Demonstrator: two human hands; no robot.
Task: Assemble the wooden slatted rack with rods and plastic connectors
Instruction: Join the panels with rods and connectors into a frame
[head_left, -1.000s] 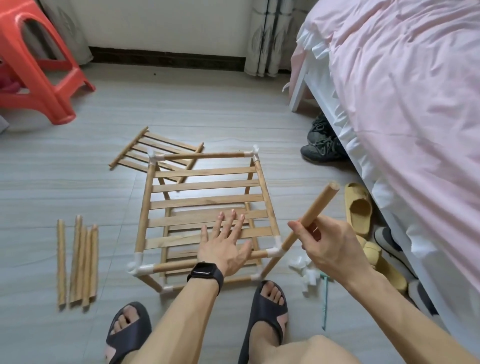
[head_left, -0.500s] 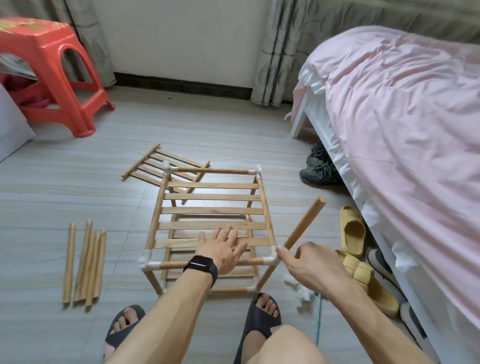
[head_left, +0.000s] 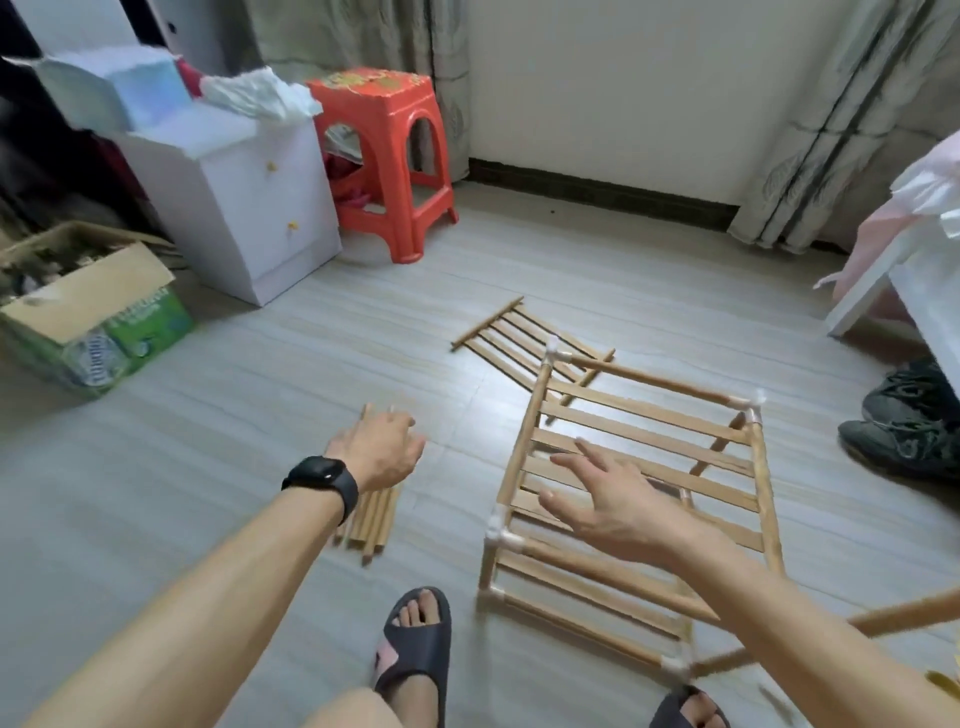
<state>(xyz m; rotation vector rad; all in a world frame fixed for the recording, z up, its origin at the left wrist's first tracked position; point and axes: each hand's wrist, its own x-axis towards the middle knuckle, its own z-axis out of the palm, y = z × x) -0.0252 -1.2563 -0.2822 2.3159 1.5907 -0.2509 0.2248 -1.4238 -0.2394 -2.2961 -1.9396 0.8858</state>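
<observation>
The part-built wooden rack (head_left: 639, 415) stands on the floor at centre right, its slats and rods joined by white plastic connectors (head_left: 501, 535). My right hand (head_left: 597, 493) hovers over its near left part with fingers spread, holding nothing. A rod (head_left: 904, 616) sticks out at the rack's near right corner. A bundle of loose rods (head_left: 371, 525) lies on the floor to the left. My left hand (head_left: 376, 449), with a black watch on the wrist, is over the far part of that bundle; its fingers point down and are hidden. A spare slatted panel (head_left: 506, 332) lies behind the rack.
A red plastic stool (head_left: 387, 156) and a white drawer cabinet (head_left: 234, 202) stand at the back left, with a cardboard box (head_left: 104, 322) at far left. Dark shoes (head_left: 904, 436) and a bed corner (head_left: 909, 260) are at right. My sandalled foot (head_left: 415, 639) is near the bundle.
My view swung left. My right hand let go of the rod, which stays at the rack's near right corner. My left hand left the rack and moved to the bundle of rods.
</observation>
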